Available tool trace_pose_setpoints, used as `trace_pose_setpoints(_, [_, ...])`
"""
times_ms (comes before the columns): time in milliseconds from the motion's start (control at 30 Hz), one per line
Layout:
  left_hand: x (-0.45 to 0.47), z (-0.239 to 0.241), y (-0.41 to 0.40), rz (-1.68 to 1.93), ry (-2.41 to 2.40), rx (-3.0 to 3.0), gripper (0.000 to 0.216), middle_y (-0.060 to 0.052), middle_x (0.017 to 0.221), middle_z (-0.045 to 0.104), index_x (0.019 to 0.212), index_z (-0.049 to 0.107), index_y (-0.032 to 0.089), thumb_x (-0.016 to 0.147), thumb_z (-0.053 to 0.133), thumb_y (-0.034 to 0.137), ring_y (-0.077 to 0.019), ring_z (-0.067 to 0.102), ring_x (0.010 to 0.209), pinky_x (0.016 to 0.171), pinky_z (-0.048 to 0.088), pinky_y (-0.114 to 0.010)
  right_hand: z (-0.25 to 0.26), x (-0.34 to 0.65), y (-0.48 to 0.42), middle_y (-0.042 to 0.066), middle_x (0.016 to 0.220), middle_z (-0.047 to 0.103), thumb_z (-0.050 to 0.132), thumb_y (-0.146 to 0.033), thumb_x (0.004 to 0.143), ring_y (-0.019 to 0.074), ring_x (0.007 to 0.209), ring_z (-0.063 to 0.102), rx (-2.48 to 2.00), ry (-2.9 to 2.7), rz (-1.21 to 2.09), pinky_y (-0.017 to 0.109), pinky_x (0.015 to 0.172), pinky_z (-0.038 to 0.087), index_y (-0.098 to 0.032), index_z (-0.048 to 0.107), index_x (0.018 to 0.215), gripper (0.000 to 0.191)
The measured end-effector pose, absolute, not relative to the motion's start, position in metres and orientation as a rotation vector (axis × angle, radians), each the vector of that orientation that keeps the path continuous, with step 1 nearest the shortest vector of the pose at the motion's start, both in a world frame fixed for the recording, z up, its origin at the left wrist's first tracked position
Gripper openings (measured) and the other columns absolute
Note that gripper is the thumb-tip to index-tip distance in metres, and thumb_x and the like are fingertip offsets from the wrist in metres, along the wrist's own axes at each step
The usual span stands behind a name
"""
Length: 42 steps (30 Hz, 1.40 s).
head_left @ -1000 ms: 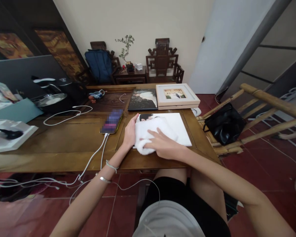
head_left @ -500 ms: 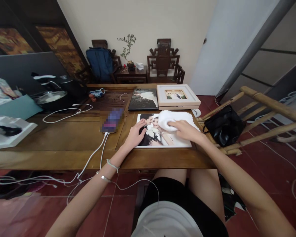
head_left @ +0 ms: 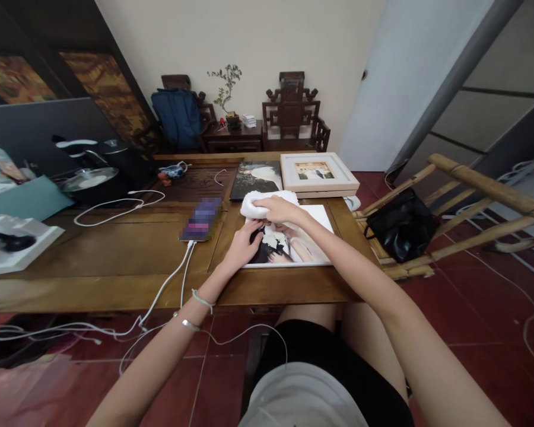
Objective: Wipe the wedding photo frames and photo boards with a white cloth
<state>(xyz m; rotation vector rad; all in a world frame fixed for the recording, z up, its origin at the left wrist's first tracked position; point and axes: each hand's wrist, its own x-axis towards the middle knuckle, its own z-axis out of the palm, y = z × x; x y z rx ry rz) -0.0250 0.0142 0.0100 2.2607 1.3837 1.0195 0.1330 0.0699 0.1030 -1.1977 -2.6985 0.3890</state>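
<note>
Head view: the photo panel [head_left: 283, 247] lies at the centre of the frame, beneath both hands. The left hand [head_left: 242, 244], open with fingers extended, rests on its left edge. The right hand [head_left: 279, 209] grips the white cloth [head_left: 250, 205], bunched over the panel's upper-left part, just above the left hand.
</note>
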Motion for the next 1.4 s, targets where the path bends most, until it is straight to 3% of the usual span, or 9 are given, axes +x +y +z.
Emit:
trace_pose_setpoints(267, [-0.023, 0.011, 0.012, 1.083, 1.358, 2.223, 0.037, -0.012, 0.134, 0.054, 0.118, 0.063, 0.013, 0.087, 0.048, 0.025, -0.0224, 0.045, 0.13, 0.112, 0.032, -0.04, 0.087, 0.245, 0.055, 0.012, 0.121, 0.063, 0.041, -0.004, 0.067, 0.0291, 0.108, 0.056, -1.379, -2.523, 0.243, 0.036, 0.091, 0.04, -0.013, 0.06, 0.12, 0.058])
trace_pose_setpoints(467, [-0.022, 0.014, 0.01, 1.085, 1.387, 2.195, 0.036, -0.013, 0.133, 0.055, 0.115, 0.065, 0.011, 0.086, 0.05, 0.026, -0.0221, 0.046, 0.129, 0.112, 0.033, -0.038, 0.079, 0.275, 0.015, 0.012, 0.102, 0.069, 0.037, -0.002, 0.062, 0.0289, 0.091, 0.062, -1.476, -2.516, 0.189, 0.038, 0.083, 0.045, -0.013, 0.06, 0.115, 0.059])
trace_pose_setpoints(567, [-0.022, 0.015, 0.009, 1.086, 1.389, 2.181, 0.035, -0.011, 0.134, 0.054, 0.115, 0.065, 0.014, 0.086, 0.05, 0.026, -0.0218, 0.045, 0.13, 0.112, 0.033, -0.039, 0.076, 0.266, -0.029, 0.016, 0.116, 0.063, 0.037, 0.001, 0.062, 0.0312, 0.108, 0.057, -1.525, -2.575, 0.128, 0.047, 0.094, 0.04, -0.014, 0.058, 0.118, 0.061])
trace_pose_setpoints(633, [-0.022, 0.016, 0.009, 1.088, 1.392, 2.177, 0.034, -0.01, 0.134, 0.055, 0.115, 0.065, 0.015, 0.085, 0.051, 0.026, -0.0218, 0.045, 0.13, 0.112, 0.033, -0.039, 0.076, 0.26, -0.06, 0.016, 0.124, 0.059, 0.036, 0.003, 0.062, 0.0311, 0.126, 0.045, -1.496, -2.629, 0.116, 0.052, 0.103, 0.033, -0.015, 0.058, 0.118, 0.062])
trace_pose_setpoints(767, [-0.022, 0.014, 0.01, 1.082, 1.396, 2.192, 0.034, -0.01, 0.134, 0.055, 0.114, 0.065, 0.015, 0.085, 0.051, 0.026, -0.022, 0.046, 0.129, 0.112, 0.033, -0.04, 0.078, 0.254, -0.102, 0.014, 0.128, 0.056, 0.037, 0.004, 0.059, 0.0255, 0.139, 0.027, -1.355, -2.739, 0.238, 0.052, 0.11, 0.024, -0.021, 0.059, 0.114, 0.064])
trace_pose_setpoints(933, [-0.023, 0.014, 0.011, 1.078, 1.381, 2.215, 0.034, -0.009, 0.133, 0.055, 0.114, 0.065, 0.017, 0.086, 0.05, 0.025, -0.0229, 0.046, 0.129, 0.112, 0.034, -0.043, 0.083, 0.257, -0.081, 0.012, 0.13, 0.056, 0.038, 0.002, 0.058, 0.0263, 0.134, 0.036, -1.308, -2.745, 0.28, 0.049, 0.107, 0.029, -0.021, 0.06, 0.114, 0.065])
trace_pose_setpoints(1067, [-0.023, 0.016, 0.01, 1.079, 1.375, 2.224, 0.033, -0.01, 0.133, 0.056, 0.114, 0.066, 0.017, 0.086, 0.05, 0.026, -0.0229, 0.047, 0.129, 0.111, 0.035, -0.042, 0.085, 0.263, -0.022, 0.014, 0.113, 0.065, 0.038, -0.001, 0.061, 0.0297, 0.106, 0.058, -1.373, -2.682, 0.239, 0.042, 0.091, 0.043, -0.015, 0.059, 0.117, 0.062])
trace_pose_setpoints(1167, [-0.023, 0.016, 0.009, 1.068, 1.383, 2.229, 0.033, -0.012, 0.132, 0.056, 0.113, 0.065, 0.014, 0.086, 0.05, 0.026, -0.023, 0.047, 0.128, 0.112, 0.034, -0.04, 0.088, 0.262, 0.018, 0.012, 0.1, 0.068, 0.038, -0.002, 0.063, 0.0279, 0.091, 0.062, -1.372, -2.632, 0.242, 0.034, 0.08, 0.045, -0.014, 0.061, 0.115, 0.059])
trace_pose_setpoints(1400, [-0.023, 0.016, 0.008, 1.075, 1.373, 2.241, 0.034, -0.012, 0.132, 0.056, 0.116, 0.063, 0.014, 0.086, 0.05, 0.025, -0.0225, 0.047, 0.129, 0.111, 0.034, -0.041, 0.09, 0.25, 0.048, 0.013, 0.105, 0.068, 0.038, 0.0, 0.063, 0.0278, 0.095, 0.061, -1.379, -2.583, 0.174, 0.032, 0.082, 0.042, -0.013, 0.062, 0.117, 0.06])
